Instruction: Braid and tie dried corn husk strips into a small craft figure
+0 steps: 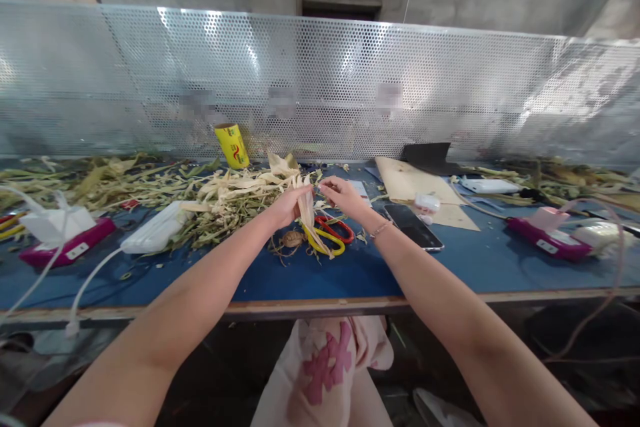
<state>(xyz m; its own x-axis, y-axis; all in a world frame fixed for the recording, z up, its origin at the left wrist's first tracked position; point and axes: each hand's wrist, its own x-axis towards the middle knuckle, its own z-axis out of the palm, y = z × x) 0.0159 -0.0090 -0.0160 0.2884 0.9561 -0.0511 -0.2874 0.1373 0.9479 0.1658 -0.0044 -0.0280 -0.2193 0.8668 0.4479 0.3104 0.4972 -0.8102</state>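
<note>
Blue tabletop point(360, 280) bore dried-husk pile point(230, 195), ctr-left. R hand point(344, 195) half-curled nr L hand point(289, 208); couldn't tell if gripping. L hand pinched closed on pale husk strip point(306, 207), which hung over red/yel. scissors point(339, 238).

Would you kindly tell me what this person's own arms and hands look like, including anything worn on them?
The left hand and right hand wear no gloves. Both forearms are sleeveless as far as they show. A thin bracelet circles the right wrist, its details too small to tell; none shows on the left.
</note>
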